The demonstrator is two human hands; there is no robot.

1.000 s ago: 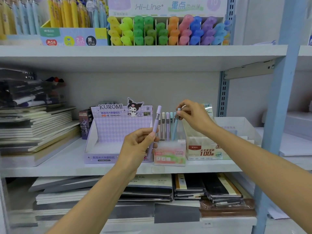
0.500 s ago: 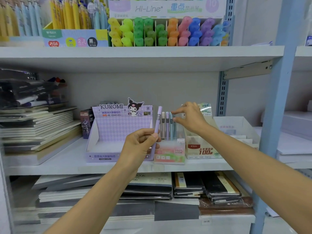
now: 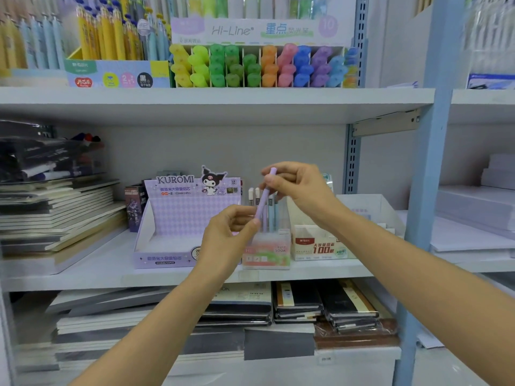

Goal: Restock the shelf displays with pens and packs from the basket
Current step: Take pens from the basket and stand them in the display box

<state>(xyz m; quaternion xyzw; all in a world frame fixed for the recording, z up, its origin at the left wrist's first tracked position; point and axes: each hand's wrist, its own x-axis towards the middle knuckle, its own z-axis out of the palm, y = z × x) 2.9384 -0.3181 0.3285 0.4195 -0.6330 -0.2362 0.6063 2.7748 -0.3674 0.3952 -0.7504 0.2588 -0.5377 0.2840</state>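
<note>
A lilac pen (image 3: 264,197) is held upright in front of the middle shelf by both hands. My left hand (image 3: 228,235) pinches its lower part. My right hand (image 3: 295,185) grips its upper end, near the cap. Just behind and below stands a small pastel pen holder (image 3: 266,253) with several pens upright in it, white, lilac and light blue. No basket is in view.
A purple KUROMI display box (image 3: 184,218) stands left of the holder, a white box marked 100 (image 3: 320,245) to its right. Notebooks (image 3: 55,210) are stacked at the left. Highlighters (image 3: 259,65) fill the upper shelf. A blue upright post (image 3: 429,190) stands on the right.
My right hand left the pens standing in the holder and moved left onto the top of the lilac pen. My left hand still holds that pen, shifted slightly to the right.
</note>
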